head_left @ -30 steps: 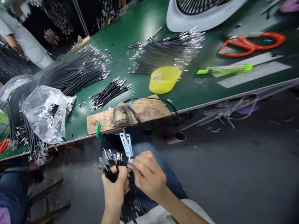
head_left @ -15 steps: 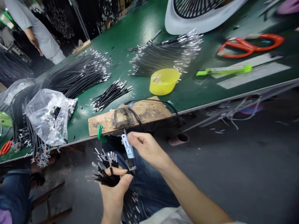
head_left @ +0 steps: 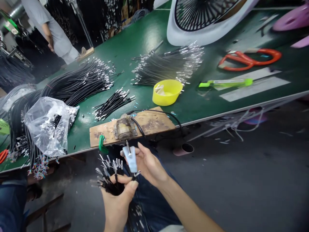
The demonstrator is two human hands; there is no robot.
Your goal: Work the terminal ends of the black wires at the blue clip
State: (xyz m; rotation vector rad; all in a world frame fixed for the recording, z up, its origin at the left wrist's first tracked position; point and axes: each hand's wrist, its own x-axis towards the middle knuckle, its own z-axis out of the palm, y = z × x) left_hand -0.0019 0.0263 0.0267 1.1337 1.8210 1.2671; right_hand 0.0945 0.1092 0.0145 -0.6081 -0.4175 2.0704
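Observation:
My left hand [head_left: 119, 199] is closed round a bundle of black cables [head_left: 109, 174] with silvery ends, low in front of my lap. One cable end with thin coloured wires stands out by its thumb, just under a light blue clip-like piece [head_left: 130, 160]. That piece sits on a metal shaft reaching down from a small motor [head_left: 124, 128]. My right hand [head_left: 151, 166] is at the light blue piece, its fingers partly hidden behind it and its index finger apart. The motor is fixed on a wooden board [head_left: 154, 122] at the table edge.
On the green table [head_left: 142, 29] are cable bundles [head_left: 82, 82], a plastic bag [head_left: 48, 125], a yellow cup [head_left: 166, 96], red-handled scissors [head_left: 248, 60], a green cutter [head_left: 227, 83] and a fan [head_left: 173, 35]. A person [head_left: 53, 32] stands at the upper left.
The light blue piece has turned and now shows a wider side, lower against the cable end. My right hand has shifted down, its fingers more spread. The whole view has shifted slightly.

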